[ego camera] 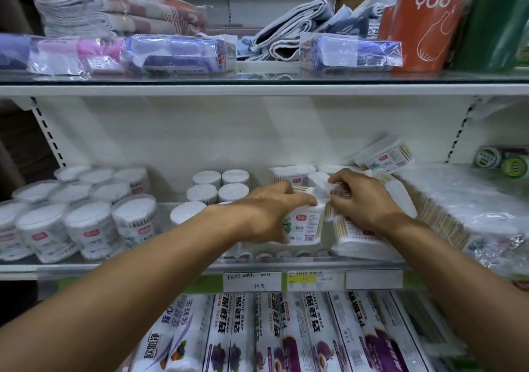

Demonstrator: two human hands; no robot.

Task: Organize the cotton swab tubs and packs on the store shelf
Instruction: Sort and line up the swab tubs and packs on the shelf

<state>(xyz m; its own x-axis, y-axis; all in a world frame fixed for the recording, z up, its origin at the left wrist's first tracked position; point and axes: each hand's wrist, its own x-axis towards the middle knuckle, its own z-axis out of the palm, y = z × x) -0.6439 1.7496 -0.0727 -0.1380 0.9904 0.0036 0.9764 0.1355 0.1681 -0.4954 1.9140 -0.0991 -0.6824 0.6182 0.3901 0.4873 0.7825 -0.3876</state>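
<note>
Both forearms are reaching up and forward onto the middle shelf [86, 267], converging near its centre. The left hand [269, 214] is lying palm-down with its fingers curled over the top of a flat cotton swab pack [307, 225] standing on edge, thumb wrapping the near side, so it is gripping that pack. The right hand [360, 200] is arching just beside it, fingers bent down and pinching the top of a neighbouring swab pack [337, 193]; the fingertips of the two hands are nearly touching.

More packs are lying flat under the right wrist [360, 243], and one pack is leaning tilted against the back panel [383, 154] behind the hands. Small swab tubs [217, 185] are standing in a cluster just left of the left hand, and larger labelled tubs [86, 225] are crowding the shelf's left end, close to the front lip. A bulk bag of wooden sticks [458, 208] is filling the right end. Open shelf surface is showing only between the two tub groups and behind them. Plastic wrap boxes [286, 334] are lining the shelf below.
</note>
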